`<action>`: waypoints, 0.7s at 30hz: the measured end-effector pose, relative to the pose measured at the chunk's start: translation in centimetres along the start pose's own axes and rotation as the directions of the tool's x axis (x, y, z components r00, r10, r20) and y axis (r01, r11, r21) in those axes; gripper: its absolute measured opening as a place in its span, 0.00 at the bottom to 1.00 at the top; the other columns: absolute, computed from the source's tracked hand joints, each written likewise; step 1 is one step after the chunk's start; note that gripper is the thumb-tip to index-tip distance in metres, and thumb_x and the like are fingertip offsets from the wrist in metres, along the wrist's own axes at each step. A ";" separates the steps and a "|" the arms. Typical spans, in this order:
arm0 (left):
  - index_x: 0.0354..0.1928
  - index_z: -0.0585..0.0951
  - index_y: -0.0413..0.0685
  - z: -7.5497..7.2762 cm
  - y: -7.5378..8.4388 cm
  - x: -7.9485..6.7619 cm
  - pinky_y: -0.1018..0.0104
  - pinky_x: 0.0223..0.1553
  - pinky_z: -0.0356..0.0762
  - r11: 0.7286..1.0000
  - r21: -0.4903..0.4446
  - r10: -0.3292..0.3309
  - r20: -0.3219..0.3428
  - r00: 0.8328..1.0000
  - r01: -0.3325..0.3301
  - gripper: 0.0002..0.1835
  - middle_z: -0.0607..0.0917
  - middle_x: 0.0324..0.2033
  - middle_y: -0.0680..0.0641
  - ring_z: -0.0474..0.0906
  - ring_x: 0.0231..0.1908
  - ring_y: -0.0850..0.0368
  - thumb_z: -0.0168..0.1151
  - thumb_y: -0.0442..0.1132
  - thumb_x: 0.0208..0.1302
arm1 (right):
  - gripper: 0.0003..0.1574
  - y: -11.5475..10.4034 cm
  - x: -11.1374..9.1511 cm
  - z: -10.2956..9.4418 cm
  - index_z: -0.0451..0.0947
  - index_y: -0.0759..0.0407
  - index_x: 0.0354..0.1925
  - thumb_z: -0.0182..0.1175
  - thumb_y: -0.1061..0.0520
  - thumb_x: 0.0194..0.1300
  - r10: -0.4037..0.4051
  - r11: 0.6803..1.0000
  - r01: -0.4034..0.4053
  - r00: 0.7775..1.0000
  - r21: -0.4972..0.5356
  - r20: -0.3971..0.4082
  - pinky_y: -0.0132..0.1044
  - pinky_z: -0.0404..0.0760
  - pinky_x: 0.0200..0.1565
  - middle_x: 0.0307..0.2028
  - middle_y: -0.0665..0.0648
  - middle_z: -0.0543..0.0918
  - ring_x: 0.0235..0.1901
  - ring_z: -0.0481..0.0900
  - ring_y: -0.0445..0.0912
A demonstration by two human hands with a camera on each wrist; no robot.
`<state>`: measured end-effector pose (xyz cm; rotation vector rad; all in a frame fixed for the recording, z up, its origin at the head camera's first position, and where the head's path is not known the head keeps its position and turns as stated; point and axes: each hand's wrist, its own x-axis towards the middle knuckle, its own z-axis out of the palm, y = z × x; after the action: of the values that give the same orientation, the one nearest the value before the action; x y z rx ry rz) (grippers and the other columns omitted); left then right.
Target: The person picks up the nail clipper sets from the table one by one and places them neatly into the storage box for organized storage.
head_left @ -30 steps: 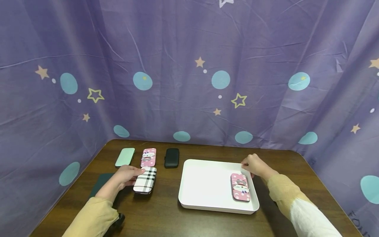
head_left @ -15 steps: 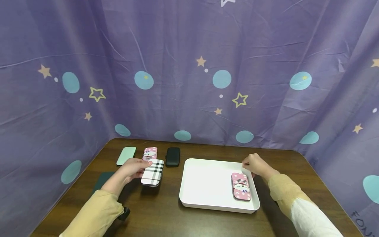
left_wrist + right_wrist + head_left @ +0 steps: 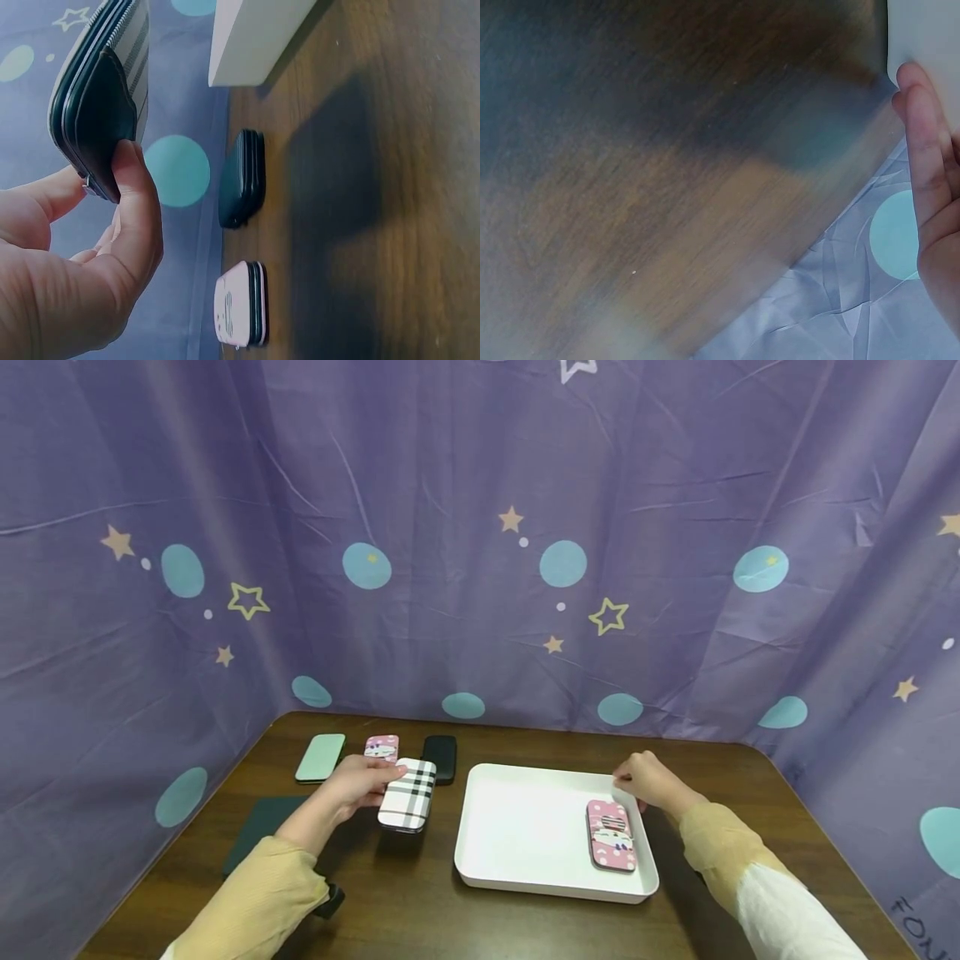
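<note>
My left hand (image 3: 360, 783) pinches the left side of a white, black-striped plaid case (image 3: 408, 795), thumb on top, and holds it above the table. In the left wrist view this plaid case (image 3: 105, 97) shows a dark side with a zipper and small metal pull. My right hand (image 3: 651, 778) grips the back right corner of a white tray (image 3: 517, 827); in the right wrist view its fingers (image 3: 928, 161) lie along the tray's outer wall. Inside the tray, at the right, lies a pink case (image 3: 611, 835) with a cartoon print.
Toward the table's back left lie a mint-green case (image 3: 320, 757), a second pink case (image 3: 382, 747) and a black case (image 3: 442, 758), the last two partly covered by the plaid case or left hand. A dark green flat item (image 3: 258, 827) lies at the left. Behind hangs a purple curtain (image 3: 465, 635).
My left hand has carried the plaid case rightward and slightly up, from in front of the pink case toward the black one. The right hand stays on the tray's corner.
</note>
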<state>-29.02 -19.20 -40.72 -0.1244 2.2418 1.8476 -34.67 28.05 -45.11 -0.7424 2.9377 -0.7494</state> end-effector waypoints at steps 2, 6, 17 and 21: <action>0.53 0.70 0.23 0.4 0.2 0.1 0.67 0.28 0.80 1.000 0.003 0.005 -0.001 1.000 -0.005 0.25 0.83 0.26 0.50 0.80 0.25 0.61 0.62 0.38 0.63 | 0.06 0.0 0.0 0.0 0.83 0.64 0.28 0.60 0.69 0.58 -0.003 1.000 0.003 1.000 0.003 -0.001 0.31 0.73 0.11 0.29 0.61 0.85 0.06 0.72 0.37; 0.53 0.71 0.24 1.1 0.6 0.4 0.66 0.29 0.81 1.000 0.005 0.011 0.000 1.000 -0.011 0.25 0.83 0.27 0.49 0.81 0.26 0.61 0.62 0.39 0.63 | 0.06 0.1 0.0 0.0 0.84 0.65 0.30 0.60 0.69 0.58 -0.012 1.000 0.012 1.000 0.003 -0.004 0.31 0.73 0.11 0.30 0.62 0.85 0.06 0.72 0.37; 0.53 0.70 0.24 3.1 1.6 1.2 0.64 0.31 0.81 0.999 -0.044 0.006 0.038 0.999 -0.004 0.23 0.83 0.28 0.47 0.81 0.26 0.59 0.60 0.37 0.64 | 0.07 0.0 0.0 -0.1 0.83 0.64 0.28 0.59 0.69 0.59 -0.042 0.999 0.042 0.999 -0.006 -0.001 0.30 0.73 0.11 0.27 0.60 0.85 0.05 0.71 0.37; 0.52 0.70 0.23 4.0 2.1 1.5 0.64 0.30 0.82 0.998 -0.060 0.013 0.041 0.999 -0.010 0.23 0.83 0.28 0.46 0.81 0.26 0.59 0.60 0.37 0.64 | 0.07 -0.1 0.0 -0.1 0.83 0.65 0.28 0.59 0.69 0.59 -0.037 0.999 0.037 0.999 -0.011 -0.002 0.30 0.72 0.11 0.28 0.61 0.85 0.05 0.71 0.37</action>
<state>-30.39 -14.79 -39.79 -0.0829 2.1657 1.9057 -34.60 28.04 -44.98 -0.7991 2.9408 -0.7373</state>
